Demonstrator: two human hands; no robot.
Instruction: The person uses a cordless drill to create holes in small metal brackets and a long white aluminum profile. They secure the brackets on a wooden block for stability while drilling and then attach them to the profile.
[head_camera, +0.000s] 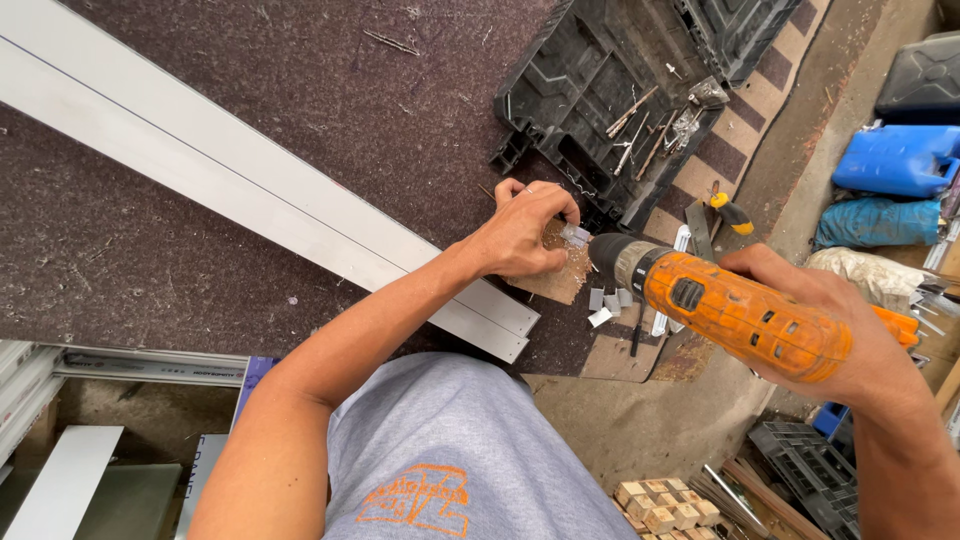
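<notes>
The dark brown desk (200, 230) fills most of the view, with a long white profile (250, 190) lying slantwise across it toward the near right corner and a black tool case (590, 90) open at the far right edge. At that near right corner sits a small wooden block (555, 280) dusted with shavings — the work is drilling, by the look of it, with the bit set against a small clear piece (575, 236) held on the block. The orange drill (730, 310) lies nearly level, nose pointing left at the piece; a few small grey offcuts (608, 302) rest just beside the block. The right hand (830, 320) has its grip wrapped shut around the drill's handle, wrist straight behind it. The left hand (520, 235) arches over the block, fingers pinched closed on the clear piece, forearm reaching in from below. Judged from this, the next move calls for steady, square pressure and a firm hold so the piece does not spin.
</notes>
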